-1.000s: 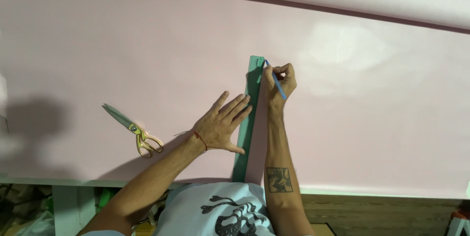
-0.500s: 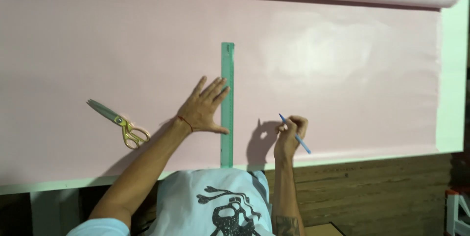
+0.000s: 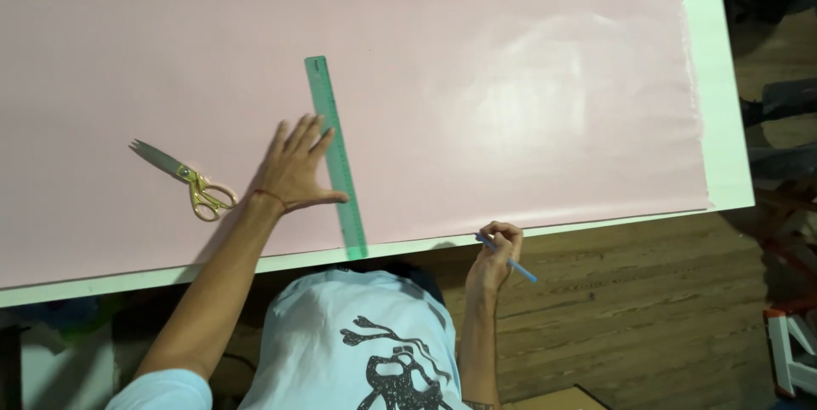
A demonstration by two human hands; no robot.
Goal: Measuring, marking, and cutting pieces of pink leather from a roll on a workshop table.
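Your left hand [image 3: 294,172]: fingers spread flat on pink fabric sheet [image 3: 511,104], touching long green plastic ruler [image 3: 336,155]. Your right hand [image 3: 495,253]: fingers pinching slim blue pencil [image 3: 509,259] at the table edge [image 3: 723,104]. Gold-handled scissors [image 3: 185,180]: lying left.

You have a single view, from the camera on your head, looking almost straight down from well above the work. It takes in the white table's [image 3: 723,104] near edge, the pink sheet [image 3: 511,78] spread nearly across it, the wooden floor [image 3: 647,308] at lower right, and your own shirt at the bottom edge. Both forearms reach up into frame from below. No second view shares this scene.
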